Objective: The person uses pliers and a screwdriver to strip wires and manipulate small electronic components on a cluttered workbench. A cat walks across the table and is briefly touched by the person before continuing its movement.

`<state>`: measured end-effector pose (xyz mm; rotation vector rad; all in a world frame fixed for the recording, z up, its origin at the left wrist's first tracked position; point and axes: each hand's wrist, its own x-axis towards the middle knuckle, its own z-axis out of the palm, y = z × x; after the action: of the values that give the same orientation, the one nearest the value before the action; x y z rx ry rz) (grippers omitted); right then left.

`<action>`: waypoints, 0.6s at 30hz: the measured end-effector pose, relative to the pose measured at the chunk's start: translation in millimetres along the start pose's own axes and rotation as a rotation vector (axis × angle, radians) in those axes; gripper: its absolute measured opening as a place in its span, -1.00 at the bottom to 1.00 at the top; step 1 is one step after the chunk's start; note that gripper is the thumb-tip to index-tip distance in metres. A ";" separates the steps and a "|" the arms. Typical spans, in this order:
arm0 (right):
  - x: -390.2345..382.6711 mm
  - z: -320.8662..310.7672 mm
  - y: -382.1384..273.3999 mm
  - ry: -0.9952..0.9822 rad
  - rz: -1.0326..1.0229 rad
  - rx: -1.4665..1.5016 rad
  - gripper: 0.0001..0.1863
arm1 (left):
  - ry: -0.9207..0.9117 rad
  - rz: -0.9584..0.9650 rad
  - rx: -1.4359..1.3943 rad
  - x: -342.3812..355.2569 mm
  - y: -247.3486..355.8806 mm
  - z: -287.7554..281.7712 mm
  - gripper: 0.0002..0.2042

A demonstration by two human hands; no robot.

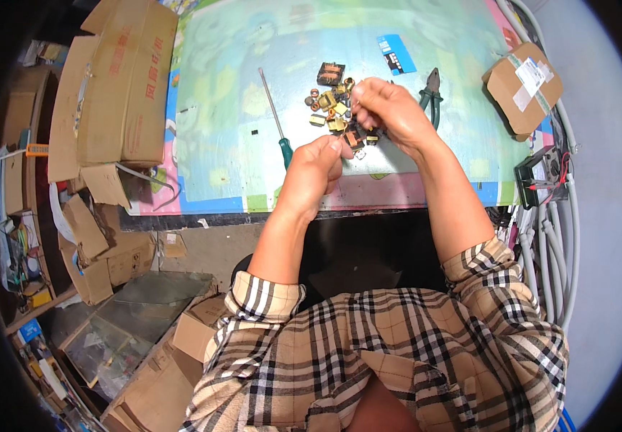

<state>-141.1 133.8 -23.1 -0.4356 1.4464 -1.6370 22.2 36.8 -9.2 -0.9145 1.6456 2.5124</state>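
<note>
"What sits closest to the lens?"

"A plaid shirt [303, 345], its sleeves [266, 297] turned back on the forearms, probably to keep cloth off small parts. The weave is tan, crossed with black and white, and softly creased."

"And the hands?"

"They work side by side. The left hand [313, 171] pinches a copper-wound block [355, 139] between thumb and forefinger at the pile's near side, apparently to steady it. The right hand [393, 117] curls just beyond, thumb drawn toward forefinger; whether anything fine lies in that grip, I cannot tell."

"What lies past the fingers?"

"A pile of coils [327, 101], seemingly gathered where both hands reach easily: boxy yellow-wrapped pieces, small copper rings, a dark squarish one at the far edge."

"The tools?"

"A screwdriver [284, 144] lies left, slim metal shaft pointing away; pliers [432, 97] lie right. Both turn green handles toward the person, a handy angle for picking up."

"And farther out?"

"A large cardboard box [116, 93], flaps open, and a small cardboard box [523, 90], taped, stand at the sides, perhaps to give the arms room. Beyond the pile, a flat blue card [396, 55] rests on the glossy, pastel table cover [232, 43]."
</note>
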 end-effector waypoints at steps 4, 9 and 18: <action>-10.7 15.8 -0.6 -0.169 0.009 0.003 -0.80 | -0.108 -0.110 -0.338 -2.4 6.7 -6.8 -0.80; -10.4 18.3 -0.8 -0.109 -0.040 -0.120 -0.78 | -0.159 -0.103 -0.407 -3.9 7.5 -10.5 -0.80; -20.6 23.9 -10.8 -0.068 -0.070 -0.229 -0.75 | -0.032 0.110 0.123 -7.2 10.4 -9.5 -0.79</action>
<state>-116.1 134.6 -1.1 -0.6718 1.5894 -1.5006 29.4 26.3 0.2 -0.7897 1.8654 2.4451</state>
